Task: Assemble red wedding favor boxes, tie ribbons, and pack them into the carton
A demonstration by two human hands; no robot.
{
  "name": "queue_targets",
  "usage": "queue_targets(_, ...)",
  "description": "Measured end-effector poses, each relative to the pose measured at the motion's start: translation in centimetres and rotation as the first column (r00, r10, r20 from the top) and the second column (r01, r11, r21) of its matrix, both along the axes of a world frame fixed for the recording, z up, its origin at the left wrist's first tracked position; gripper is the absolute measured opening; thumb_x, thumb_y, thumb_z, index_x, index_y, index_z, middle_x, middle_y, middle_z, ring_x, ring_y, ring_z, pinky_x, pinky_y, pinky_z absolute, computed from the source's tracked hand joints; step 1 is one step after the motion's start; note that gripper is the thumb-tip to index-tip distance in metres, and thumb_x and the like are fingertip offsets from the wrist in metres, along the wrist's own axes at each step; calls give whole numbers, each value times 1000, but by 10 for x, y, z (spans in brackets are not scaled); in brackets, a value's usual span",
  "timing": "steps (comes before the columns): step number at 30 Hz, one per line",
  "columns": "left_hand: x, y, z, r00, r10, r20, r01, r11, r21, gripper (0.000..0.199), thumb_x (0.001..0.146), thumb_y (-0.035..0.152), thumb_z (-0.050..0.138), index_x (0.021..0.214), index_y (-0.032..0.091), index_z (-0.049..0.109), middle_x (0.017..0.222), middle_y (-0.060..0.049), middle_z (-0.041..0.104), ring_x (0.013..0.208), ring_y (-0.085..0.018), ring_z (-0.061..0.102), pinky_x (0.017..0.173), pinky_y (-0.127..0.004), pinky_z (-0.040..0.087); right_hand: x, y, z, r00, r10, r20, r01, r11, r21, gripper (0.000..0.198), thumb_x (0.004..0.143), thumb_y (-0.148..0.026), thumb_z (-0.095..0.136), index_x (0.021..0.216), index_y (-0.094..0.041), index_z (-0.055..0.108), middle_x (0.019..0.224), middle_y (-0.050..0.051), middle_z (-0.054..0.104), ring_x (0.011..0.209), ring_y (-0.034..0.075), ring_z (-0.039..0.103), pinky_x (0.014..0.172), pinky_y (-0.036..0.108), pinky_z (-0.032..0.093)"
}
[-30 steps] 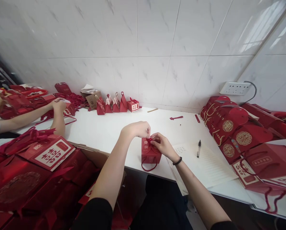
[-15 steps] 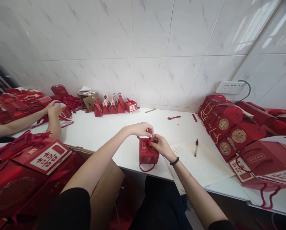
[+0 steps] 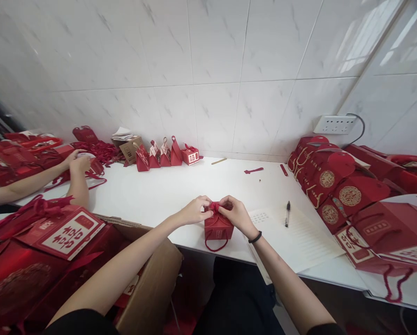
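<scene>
A small red gift box (image 3: 219,231) stands near the front edge of the white table, its red cord handle (image 3: 216,247) looping down over the front. On its top lies a red ribbon bow (image 3: 214,207). My left hand (image 3: 196,210) pinches the bow from the left side. From the right, my right hand (image 3: 235,212), with a black band at the wrist, pinches its other side. The fingers of both hands are closed on the ribbon, and they partly hide the bow.
Right of the box lie written paper sheets (image 3: 292,242) and a pen (image 3: 287,214). Stacked red boxes (image 3: 348,195) fill the right side. An open carton (image 3: 152,284) with red boxes stands at left. Small red boxes (image 3: 165,153) line the wall. A co-worker's hands (image 3: 77,162) handle ribbon.
My left hand has come down from above the box to its left side. The ribbon, earlier held up between my fingers, now shows as a bow spread across the top.
</scene>
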State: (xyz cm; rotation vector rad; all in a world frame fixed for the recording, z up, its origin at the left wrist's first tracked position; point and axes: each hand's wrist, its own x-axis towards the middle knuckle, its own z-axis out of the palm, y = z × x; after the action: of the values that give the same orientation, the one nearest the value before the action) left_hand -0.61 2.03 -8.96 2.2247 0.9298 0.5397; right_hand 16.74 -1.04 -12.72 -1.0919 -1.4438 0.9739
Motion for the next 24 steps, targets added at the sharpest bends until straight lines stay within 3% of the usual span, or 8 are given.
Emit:
queue_targets(4, 3, -7, -5, 997, 61, 42, -62, 998, 18, 22, 79, 33, 51, 65, 18, 58, 93, -6, 57, 94, -21, 52, 87, -36, 43, -1, -3, 2, 998, -38, 45, 37, 999, 22, 20, 69, -37, 60, 73, -17, 56, 73, 2, 61, 69, 16, 57, 66, 29, 46)
queue_targets(7, 7, -6, -7, 995, 88, 48, -90, 996, 25, 21, 79, 31, 50, 67, 17, 60, 95, -7, 57, 96, -22, 50, 91, -39, 40, 0, -3, 4, 997, -52, 61, 51, 998, 25, 20, 69, -36, 58, 73, -17, 56, 73, 2, 61, 68, 16, 56, 65, 29, 46)
queue_targets(14, 13, -6, -10, 981, 109, 159, -76, 977, -200, 23, 78, 36, 54, 71, 16, 63, 97, -7, 57, 93, -20, 55, 85, -34, 44, 4, 0, 1, 997, -41, 71, 40, 999, 24, 20, 69, -36, 60, 73, -17, 56, 72, 3, 61, 66, 16, 56, 63, 28, 45)
queue_targets(20, 9, -2, -13, 980, 102, 171, -48, 954, -295, 20, 77, 32, 56, 70, 16, 64, 100, -6, 55, 97, -19, 54, 89, -33, 43, 10, 4, 4, 993, 100, 66, -102, 995, 24, 27, 74, -42, 59, 76, -15, 58, 74, 5, 63, 67, 17, 59, 62, 29, 49)
queue_targets(24, 10, -1, -11, 971, 147, 186, -70, 928, -366, 29, 80, 41, 55, 70, 15, 65, 101, -6, 54, 94, -18, 53, 85, -30, 44, 10, 4, 2, 992, 89, 90, -94, 994, 62, 26, 76, -41, 59, 80, -16, 59, 78, 6, 64, 72, 18, 60, 68, 31, 50)
